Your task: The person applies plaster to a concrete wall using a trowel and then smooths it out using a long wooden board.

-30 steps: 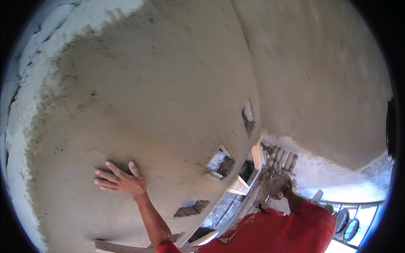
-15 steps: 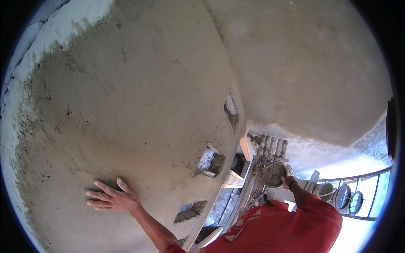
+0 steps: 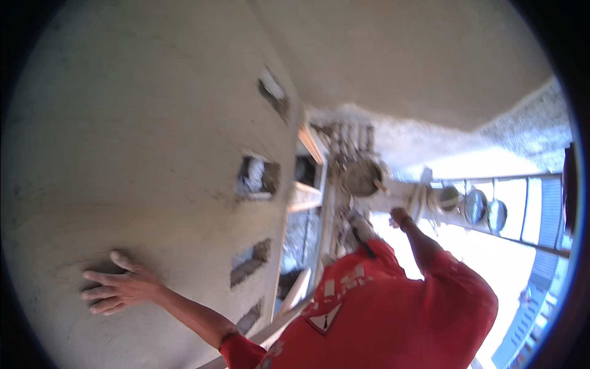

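Head view. Coated wall (image 3: 153, 154): grey-brown layer judged largely spread and smoothed; four recesses (image 3: 257, 177) left uncoated. Second wall (image 3: 418, 55), far right: coated above, pale strip (image 3: 402, 142) left along its lower edge. Left hand (image 3: 126, 289): grip spread, apparently laid against the coated wall, near left. Right hand (image 3: 399, 218): grip blurred, state cannot be told; round container (image 3: 361, 177) placed farther and leftward.

A red shirt (image 3: 399, 313) is worn, its chest marked with blurred pale lettering (image 3: 344, 284) and a dark-edged, pale emblem (image 3: 324, 318). Both forearms are left uncovered by the short left sleeve (image 3: 241, 350) and right sleeve (image 3: 455, 277). The right wrist is circled by a dark band (image 3: 407, 222); the left hand (image 3: 126, 289) is bare.
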Demonstrator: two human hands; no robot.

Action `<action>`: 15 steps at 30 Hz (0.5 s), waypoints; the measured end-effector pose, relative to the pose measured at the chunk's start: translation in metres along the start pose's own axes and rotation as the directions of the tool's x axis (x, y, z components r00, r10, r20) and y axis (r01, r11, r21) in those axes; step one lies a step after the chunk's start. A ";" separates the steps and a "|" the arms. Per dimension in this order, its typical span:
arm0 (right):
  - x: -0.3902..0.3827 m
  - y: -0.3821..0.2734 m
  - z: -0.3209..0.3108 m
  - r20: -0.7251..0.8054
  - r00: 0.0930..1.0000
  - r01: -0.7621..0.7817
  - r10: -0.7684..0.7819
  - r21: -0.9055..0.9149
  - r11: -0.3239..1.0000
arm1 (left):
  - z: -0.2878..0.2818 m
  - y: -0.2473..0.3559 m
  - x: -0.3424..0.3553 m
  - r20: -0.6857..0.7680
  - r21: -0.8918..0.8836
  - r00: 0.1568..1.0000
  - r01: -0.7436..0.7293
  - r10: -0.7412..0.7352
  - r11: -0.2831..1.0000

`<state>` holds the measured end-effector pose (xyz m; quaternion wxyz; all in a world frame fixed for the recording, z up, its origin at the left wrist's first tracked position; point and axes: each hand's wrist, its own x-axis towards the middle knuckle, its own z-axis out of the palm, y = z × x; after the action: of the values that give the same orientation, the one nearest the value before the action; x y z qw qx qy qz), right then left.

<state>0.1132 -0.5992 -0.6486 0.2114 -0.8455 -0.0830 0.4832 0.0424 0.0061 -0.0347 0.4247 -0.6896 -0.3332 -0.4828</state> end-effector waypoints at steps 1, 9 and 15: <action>-0.012 -0.003 0.009 0.085 0.979 -0.194 0.185 0.668 0.718 | 0.001 -0.004 -0.004 0.006 0.004 1.000 -0.021 0.021 1.000; -0.134 -0.029 0.040 0.099 0.846 -0.375 0.525 0.810 0.452 | 0.010 -0.007 -0.001 -0.005 -0.070 0.999 -0.046 0.046 0.996; -0.149 -0.033 0.054 0.122 0.823 -0.398 0.555 0.821 0.409 | 0.010 -0.003 0.001 -0.002 -0.069 0.999 -0.048 0.048 0.996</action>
<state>-0.0075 -0.6055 -0.5416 0.4369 -0.6730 0.4134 0.4304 0.0442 0.0169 -0.0351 0.4121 -0.7118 -0.2995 -0.4836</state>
